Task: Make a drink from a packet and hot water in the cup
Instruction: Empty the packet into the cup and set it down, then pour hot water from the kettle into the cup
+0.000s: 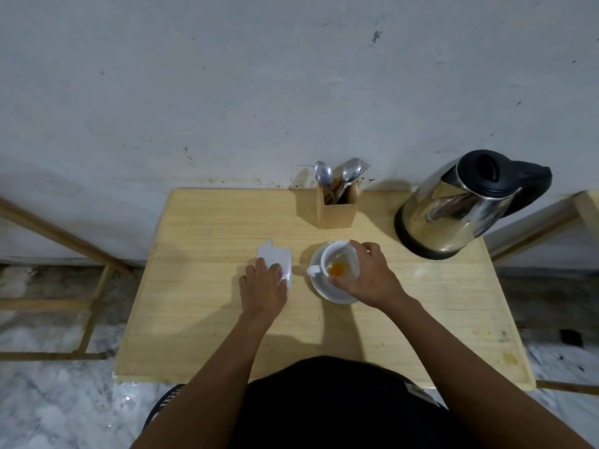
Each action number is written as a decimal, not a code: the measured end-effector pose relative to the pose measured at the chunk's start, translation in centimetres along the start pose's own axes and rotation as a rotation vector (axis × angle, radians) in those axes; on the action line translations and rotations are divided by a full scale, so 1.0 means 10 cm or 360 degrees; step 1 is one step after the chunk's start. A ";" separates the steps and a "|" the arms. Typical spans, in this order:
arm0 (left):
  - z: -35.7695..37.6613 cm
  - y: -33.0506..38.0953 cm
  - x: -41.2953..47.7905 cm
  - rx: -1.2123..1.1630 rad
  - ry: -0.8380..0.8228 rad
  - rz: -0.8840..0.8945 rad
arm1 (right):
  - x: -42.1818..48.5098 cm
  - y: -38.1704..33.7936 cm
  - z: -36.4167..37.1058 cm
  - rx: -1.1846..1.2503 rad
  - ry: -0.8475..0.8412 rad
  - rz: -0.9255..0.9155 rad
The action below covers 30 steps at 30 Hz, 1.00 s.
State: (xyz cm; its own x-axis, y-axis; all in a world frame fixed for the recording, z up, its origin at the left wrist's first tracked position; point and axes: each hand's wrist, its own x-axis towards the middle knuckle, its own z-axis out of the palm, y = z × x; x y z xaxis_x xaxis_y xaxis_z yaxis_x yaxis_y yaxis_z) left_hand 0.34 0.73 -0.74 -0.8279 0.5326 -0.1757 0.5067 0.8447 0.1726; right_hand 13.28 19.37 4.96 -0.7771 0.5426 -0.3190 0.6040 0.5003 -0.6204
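Observation:
A white cup (335, 254) stands on a white saucer (322, 290) in the middle of the wooden table (207, 319), its handle pointing left. Orange powder (337, 269) lies at the bottom of the cup. My right hand (368, 277) grips the cup from the right, thumb on the near rim and forefinger over the far rim. A flat white packet (275, 254) lies on the table left of the saucer. My left hand (264, 283) rests flat on the packet's near end, fingers spread.
A steel electric kettle (453, 209) with a black lid and handle stands at the back right. A wooden holder (337, 212) with spoons (323, 173) and a fork sits at the back against the wall. Wooden frames flank the table.

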 end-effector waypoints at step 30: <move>-0.21 1.33 -0.20 -0.1464 0.0417 -0.0629 | -0.16 0.92 -1.80 0.0415 0.1268 -0.0082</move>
State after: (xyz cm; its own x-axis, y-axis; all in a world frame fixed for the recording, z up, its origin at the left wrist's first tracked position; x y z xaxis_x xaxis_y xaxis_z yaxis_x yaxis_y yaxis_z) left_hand 8.27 10.79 4.00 -0.9775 0.1046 -0.1833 -0.1011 0.5302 0.8418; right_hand 23.27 35.27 12.67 -0.3856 0.8867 0.2550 0.4347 0.4184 -0.7975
